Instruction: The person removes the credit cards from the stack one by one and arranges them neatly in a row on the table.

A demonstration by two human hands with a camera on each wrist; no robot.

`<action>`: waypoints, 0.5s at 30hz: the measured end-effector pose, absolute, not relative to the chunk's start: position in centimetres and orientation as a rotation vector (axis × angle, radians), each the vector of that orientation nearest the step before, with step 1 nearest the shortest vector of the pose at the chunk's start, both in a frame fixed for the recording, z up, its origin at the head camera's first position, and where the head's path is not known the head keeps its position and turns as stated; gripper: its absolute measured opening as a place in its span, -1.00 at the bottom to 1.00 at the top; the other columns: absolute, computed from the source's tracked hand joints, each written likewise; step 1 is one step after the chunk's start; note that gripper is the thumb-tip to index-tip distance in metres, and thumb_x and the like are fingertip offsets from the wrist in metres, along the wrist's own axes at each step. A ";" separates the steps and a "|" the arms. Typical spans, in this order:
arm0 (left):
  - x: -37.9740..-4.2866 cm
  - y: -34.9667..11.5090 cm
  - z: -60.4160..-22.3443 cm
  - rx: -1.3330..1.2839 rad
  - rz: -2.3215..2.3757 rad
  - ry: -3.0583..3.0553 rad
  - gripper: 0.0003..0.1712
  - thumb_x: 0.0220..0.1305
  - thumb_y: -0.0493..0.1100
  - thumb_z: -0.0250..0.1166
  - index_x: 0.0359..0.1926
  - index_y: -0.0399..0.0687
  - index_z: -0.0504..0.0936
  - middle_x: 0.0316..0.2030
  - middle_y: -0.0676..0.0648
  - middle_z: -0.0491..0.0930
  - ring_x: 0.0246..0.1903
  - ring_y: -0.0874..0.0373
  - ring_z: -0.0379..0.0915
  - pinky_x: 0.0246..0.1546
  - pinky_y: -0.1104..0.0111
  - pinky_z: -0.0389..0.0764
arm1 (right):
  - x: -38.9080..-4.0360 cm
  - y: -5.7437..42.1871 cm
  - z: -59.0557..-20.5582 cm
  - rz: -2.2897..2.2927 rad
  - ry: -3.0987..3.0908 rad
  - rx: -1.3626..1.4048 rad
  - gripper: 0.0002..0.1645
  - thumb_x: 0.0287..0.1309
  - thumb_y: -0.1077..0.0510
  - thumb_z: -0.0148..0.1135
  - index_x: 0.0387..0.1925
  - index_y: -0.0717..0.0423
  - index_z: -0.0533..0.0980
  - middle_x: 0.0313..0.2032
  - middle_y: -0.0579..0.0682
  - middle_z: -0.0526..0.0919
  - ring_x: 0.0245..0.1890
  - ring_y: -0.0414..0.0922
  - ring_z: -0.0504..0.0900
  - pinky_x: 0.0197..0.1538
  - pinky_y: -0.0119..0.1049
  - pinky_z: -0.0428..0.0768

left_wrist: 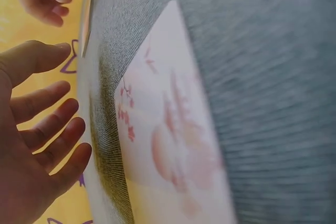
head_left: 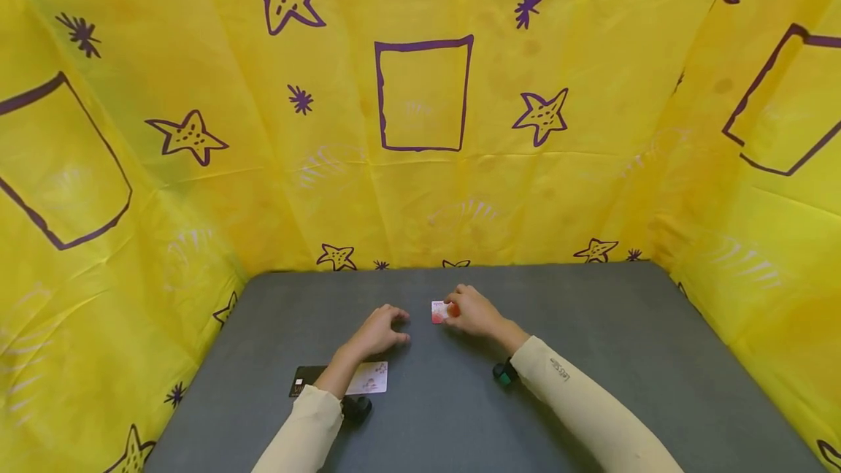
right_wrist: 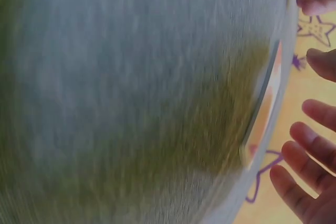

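My right hand (head_left: pixel 471 312) is over a small white and red card (head_left: pixel 438 313) that lies flat on the grey table (head_left: pixel 558 356). In the right wrist view that card (right_wrist: pixel 264 108) shows at a steep slant, beside the loosely spread fingers of the right hand (right_wrist: pixel 312 156). To its left, the left hand (head_left: pixel 377 332) hovers with relaxed, parted fingers and nothing in them. Below the left wrist lies a white card with pink blossom print (head_left: pixel 369 378), large in the left wrist view. A black flat piece (head_left: pixel 307 378) with a small white square is at its left, the forearm hiding where they meet.
Yellow cloth (head_left: pixel 420 203) with purple stars and frames hangs behind the table and along both sides. Dark wrist devices sit under both wrists, the left one (head_left: pixel 357 409) close to the blossom card and the right one (head_left: pixel 504 372) over bare tabletop.
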State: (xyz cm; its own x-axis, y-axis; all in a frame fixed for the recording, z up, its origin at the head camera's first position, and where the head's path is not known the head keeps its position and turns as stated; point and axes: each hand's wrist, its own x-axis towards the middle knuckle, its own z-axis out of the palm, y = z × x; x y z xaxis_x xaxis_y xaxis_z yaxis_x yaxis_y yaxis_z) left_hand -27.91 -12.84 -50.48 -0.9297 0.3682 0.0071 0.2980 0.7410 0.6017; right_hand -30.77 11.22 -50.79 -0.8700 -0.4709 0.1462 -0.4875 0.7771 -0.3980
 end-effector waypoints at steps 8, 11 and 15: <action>-29.5 -11.7 -50.9 0.560 0.964 2.839 -0.46 0.04 -0.15 0.45 0.05 -0.29 0.59 -0.04 -0.22 0.54 0.00 -0.10 0.45 0.12 0.01 0.43 | -31.6 12.5 -50.8 0.674 -2.989 0.722 -0.53 0.04 -0.02 0.43 -0.05 0.14 0.62 -0.17 0.05 0.53 -0.18 -0.06 0.42 -0.08 -0.17 0.49; -29.9 -11.1 -51.1 0.527 1.000 2.838 -0.43 0.05 -0.13 0.45 0.08 -0.29 0.58 0.02 -0.24 0.50 0.05 -0.13 0.41 0.14 0.00 0.42 | -31.8 12.9 -50.8 0.689 -2.986 0.708 -0.50 0.02 -0.04 0.44 -0.04 0.14 0.62 -0.16 0.06 0.53 -0.17 -0.03 0.44 -0.04 -0.13 0.48; -30.4 -10.2 -51.2 0.459 1.033 2.837 -0.39 0.05 -0.10 0.46 0.12 -0.28 0.56 0.09 -0.26 0.43 0.11 -0.15 0.36 0.18 -0.01 0.40 | -32.1 13.4 -50.9 0.711 -2.980 0.687 -0.44 0.01 -0.05 0.45 -0.01 0.18 0.60 -0.14 0.08 0.54 -0.15 0.00 0.46 0.00 -0.09 0.48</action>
State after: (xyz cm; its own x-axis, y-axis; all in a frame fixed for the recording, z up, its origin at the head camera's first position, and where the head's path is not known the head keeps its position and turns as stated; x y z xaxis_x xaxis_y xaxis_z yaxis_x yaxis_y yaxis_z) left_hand -30.36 -10.24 -51.17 -0.9510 0.3084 0.0206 0.2494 0.7264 0.6404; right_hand -32.12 13.38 -50.87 -0.9042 -0.4151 0.1005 -0.4158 0.8018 -0.4293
